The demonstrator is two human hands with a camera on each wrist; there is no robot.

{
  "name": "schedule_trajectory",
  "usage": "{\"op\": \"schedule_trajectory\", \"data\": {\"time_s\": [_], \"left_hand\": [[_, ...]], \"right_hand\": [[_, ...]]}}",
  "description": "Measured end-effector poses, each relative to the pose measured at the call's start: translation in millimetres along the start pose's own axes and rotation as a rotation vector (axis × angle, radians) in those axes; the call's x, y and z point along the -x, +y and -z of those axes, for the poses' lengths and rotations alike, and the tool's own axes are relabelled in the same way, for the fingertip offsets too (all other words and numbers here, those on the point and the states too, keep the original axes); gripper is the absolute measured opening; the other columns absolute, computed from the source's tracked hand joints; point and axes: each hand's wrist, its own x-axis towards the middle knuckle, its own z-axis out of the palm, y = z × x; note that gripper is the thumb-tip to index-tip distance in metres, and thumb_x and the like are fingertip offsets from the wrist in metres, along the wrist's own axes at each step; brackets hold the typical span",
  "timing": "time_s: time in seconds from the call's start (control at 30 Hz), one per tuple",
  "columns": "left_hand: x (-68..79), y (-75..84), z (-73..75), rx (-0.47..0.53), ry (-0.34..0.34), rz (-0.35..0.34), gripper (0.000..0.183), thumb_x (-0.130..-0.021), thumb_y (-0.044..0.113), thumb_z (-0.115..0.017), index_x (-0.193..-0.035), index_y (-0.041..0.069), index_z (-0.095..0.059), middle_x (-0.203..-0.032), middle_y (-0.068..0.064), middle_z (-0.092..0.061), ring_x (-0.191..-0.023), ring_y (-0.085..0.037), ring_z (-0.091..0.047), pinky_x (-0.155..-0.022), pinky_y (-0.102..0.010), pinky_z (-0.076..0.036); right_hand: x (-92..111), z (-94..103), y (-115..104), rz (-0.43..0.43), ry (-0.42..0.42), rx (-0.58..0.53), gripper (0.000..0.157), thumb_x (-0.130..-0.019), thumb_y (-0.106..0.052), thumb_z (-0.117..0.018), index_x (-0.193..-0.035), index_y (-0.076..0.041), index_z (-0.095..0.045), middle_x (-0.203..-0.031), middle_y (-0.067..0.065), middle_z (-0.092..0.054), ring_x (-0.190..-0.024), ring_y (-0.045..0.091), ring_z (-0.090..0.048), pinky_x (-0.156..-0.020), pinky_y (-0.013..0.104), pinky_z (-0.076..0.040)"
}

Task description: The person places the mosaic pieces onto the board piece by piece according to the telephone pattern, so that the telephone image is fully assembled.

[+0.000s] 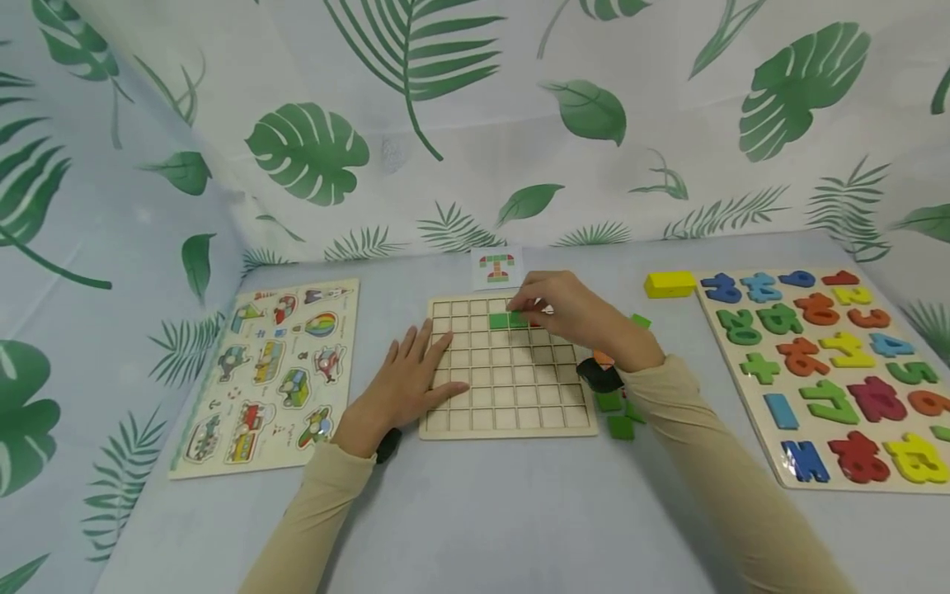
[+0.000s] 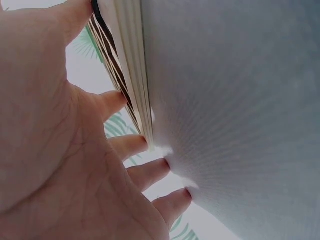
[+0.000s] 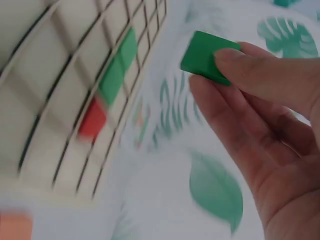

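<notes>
A square wooden grid board (image 1: pixel 512 421) lies flat on the table. My right hand (image 1: pixel 567 309) is over its upper part, pinching a green square tile (image 3: pixel 206 56) between thumb and fingers, held off the grid in the right wrist view. Two green tiles (image 3: pixel 111 82) and a red tile (image 3: pixel 93 118) sit side by side in one row of cells. Spread over the board's left edge, my left hand (image 1: pixel 404 379) has its thumb and some fingertips on the board. Behind the board is a small card (image 1: pixel 496 267) with a red and green T-shaped pattern.
Loose green tiles (image 1: pixel 620 427) and an orange piece (image 1: pixel 603 360) lie right of the board, partly behind my right wrist. A vehicle picture puzzle (image 1: pixel 278 371) is at left. At right are a yellow block (image 1: pixel 670 285) and a number puzzle board (image 1: pixel 757 429).
</notes>
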Motion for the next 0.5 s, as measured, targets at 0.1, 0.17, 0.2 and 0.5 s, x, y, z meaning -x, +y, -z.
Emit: {"op": "schedule_trajectory", "data": {"time_s": [0.1, 0.17, 0.2, 0.5], "left_hand": [[-0.7, 0.8, 0.2, -0.001, -0.005, 0.004, 0.085, -0.106, 0.052, -0.057, -0.167, 0.005, -0.022, -0.172, -0.027, -0.001, -0.158, -0.050, -0.003, -0.124, -0.067, -0.008], [-1.2, 1.6, 0.4, -0.002, -0.012, 0.006, 0.085, -0.106, 0.053, -0.057, -0.167, 0.006, -0.022, -0.172, -0.027, -0.001, -0.158, -0.049, -0.002, -0.124, -0.066, -0.008], [-1.5, 1.9, 0.5, -0.002, -0.015, 0.007, 0.085, -0.106, 0.053, -0.056, -0.167, 0.006, -0.022, -0.172, -0.027, -0.001, -0.158, -0.049, -0.002, -0.124, -0.066, -0.007], [-2.0, -0.3, 1.0, -0.004, -0.019, 0.010, 0.085, -0.106, 0.052, -0.056, -0.167, 0.005, -0.022, -0.172, -0.028, 0.000, -0.157, -0.051, -0.002, -0.124, -0.067, -0.007]], "right_hand": [[-15, -13.3, -5, 0.052, 0.009, 0.001, 0.017, -0.088, 0.010, -0.078, -0.104, 0.004, -0.079, -0.099, 0.014, -0.073, -0.089, 0.028, -0.072, -0.076, 0.038, -0.061], [-22, -21.0, -7, 0.072, 0.016, 0.006, 0.017, -0.088, 0.010, -0.078, -0.104, 0.005, -0.078, -0.099, 0.015, -0.074, -0.090, 0.029, -0.072, -0.078, 0.039, -0.061], [-25, -24.2, -8, 0.077, 0.020, 0.009, 0.016, -0.089, 0.010, -0.077, -0.104, 0.005, -0.078, -0.099, 0.015, -0.074, -0.089, 0.030, -0.072, -0.077, 0.040, -0.061], [-37, -40.1, 2, 0.063, 0.060, -0.012, 0.017, -0.088, 0.011, -0.077, -0.105, 0.007, -0.078, -0.101, 0.017, -0.077, -0.089, 0.029, -0.074, -0.089, 0.043, -0.060]]}}
